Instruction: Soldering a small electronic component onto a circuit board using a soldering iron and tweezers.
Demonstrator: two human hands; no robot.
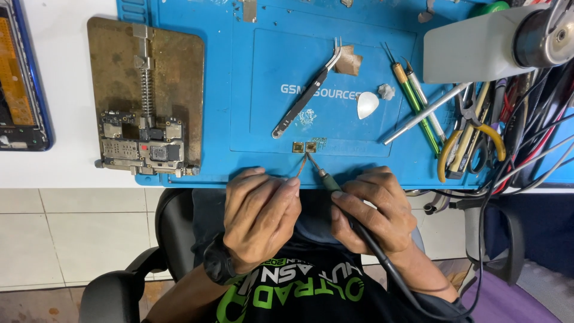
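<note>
Blue mat [179, 78]: my right hand [373, 209] grips soldering iron [326, 179], left hand [260, 212] pinches a thin tool [302, 164] on chip [311, 146] at twelve o'clock; slipping could flick it away.

Left hand [261, 214], right hand [375, 210]: closed grips.

Right hand [373, 206] holds soldering iron [326, 178] (chips [304, 146], probably).

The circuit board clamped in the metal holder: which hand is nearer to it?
Left. The left hand sits right of and below the circuit board, at the mat's near edge; the right hand, holding a corded iron, lies farther right.
</note>
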